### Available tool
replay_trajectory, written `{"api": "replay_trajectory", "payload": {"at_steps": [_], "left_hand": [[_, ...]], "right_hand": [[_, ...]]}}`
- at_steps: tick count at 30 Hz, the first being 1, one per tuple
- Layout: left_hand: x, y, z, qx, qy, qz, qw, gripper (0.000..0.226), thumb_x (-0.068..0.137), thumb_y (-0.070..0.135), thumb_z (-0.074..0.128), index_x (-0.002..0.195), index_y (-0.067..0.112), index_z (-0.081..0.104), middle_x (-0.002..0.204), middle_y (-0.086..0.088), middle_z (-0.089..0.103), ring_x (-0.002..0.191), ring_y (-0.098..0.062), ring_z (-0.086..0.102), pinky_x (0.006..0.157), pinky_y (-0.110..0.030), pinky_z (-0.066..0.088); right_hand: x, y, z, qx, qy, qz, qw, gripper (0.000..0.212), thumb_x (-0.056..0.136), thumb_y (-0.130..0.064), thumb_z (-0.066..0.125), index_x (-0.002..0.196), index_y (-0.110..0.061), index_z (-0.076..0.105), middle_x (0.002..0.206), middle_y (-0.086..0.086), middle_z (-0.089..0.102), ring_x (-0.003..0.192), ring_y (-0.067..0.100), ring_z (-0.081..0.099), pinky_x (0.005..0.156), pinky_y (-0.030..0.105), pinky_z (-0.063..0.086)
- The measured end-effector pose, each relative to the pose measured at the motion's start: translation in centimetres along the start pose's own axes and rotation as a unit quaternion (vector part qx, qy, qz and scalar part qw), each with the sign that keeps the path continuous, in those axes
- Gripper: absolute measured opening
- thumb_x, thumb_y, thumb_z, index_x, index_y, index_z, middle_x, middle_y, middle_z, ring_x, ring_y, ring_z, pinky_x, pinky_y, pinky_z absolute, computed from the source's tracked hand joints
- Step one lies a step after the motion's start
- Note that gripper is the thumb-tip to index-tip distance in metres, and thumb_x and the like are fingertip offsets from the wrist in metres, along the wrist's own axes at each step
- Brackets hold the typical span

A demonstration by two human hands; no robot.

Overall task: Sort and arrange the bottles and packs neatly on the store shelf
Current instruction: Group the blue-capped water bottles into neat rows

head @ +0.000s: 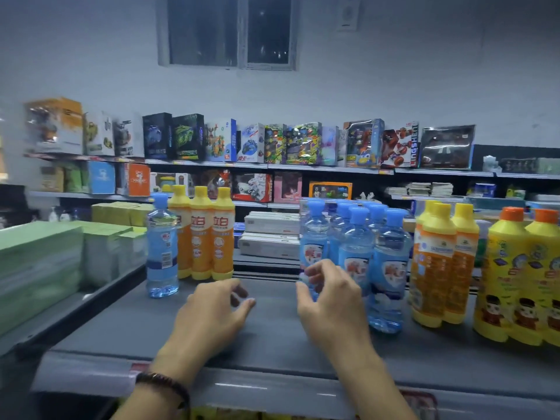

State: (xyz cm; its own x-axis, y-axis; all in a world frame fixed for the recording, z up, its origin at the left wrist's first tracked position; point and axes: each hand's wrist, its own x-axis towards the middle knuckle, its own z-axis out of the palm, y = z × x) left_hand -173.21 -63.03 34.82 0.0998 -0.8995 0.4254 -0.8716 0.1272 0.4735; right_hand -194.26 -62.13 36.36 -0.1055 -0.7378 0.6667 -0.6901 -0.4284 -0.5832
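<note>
**Above the grey shelf (272,338), two hands hang with bent fingers**

At the middle of the shelf the left hand (212,310), a dark bracelet (163,383) on its wrist, hovers palm down, fingers loosely curled around nothing. The right hand (330,295) reaches to the clustered blue bottles (391,268), fingers bent at the nearest one's label; blur hides whether they pinch it. A lone blue bottle (162,250) stands left beside three orange bottles (201,234). Green packs (39,268) sit far left.

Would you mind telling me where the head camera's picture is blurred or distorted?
Head view: green packs at the left edge are motion-smeared; left hand and right hand look soft; the shelf bows from the wide-angle lens; the lone blue bottle is fairly sharp.
</note>
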Motion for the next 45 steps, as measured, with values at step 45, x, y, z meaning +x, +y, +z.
{"api": "replay_trajectory", "payload": {"at_steps": [45], "left_hand": [[-2.2, -8.9, -7.6, -0.207, 0.32, -0.04, 0.924, 0.01, 0.1, 0.033, 0.07, 0.108, 0.029, 0.064, 0.098, 0.014, 0.072, 0.084, -0.002, 0.071, 0.069, -0.018, 0.059]], "right_hand": [[-0.2, -12.5, 15.6, 0.199, -0.204, 0.035, 0.958, 0.048, 0.075, -0.046, 0.088, 0.106, -0.037, 0.053, 0.099, -0.014, 0.071, 0.088, 0.009, 0.071, 0.079, 0.042, 0.063]]}}
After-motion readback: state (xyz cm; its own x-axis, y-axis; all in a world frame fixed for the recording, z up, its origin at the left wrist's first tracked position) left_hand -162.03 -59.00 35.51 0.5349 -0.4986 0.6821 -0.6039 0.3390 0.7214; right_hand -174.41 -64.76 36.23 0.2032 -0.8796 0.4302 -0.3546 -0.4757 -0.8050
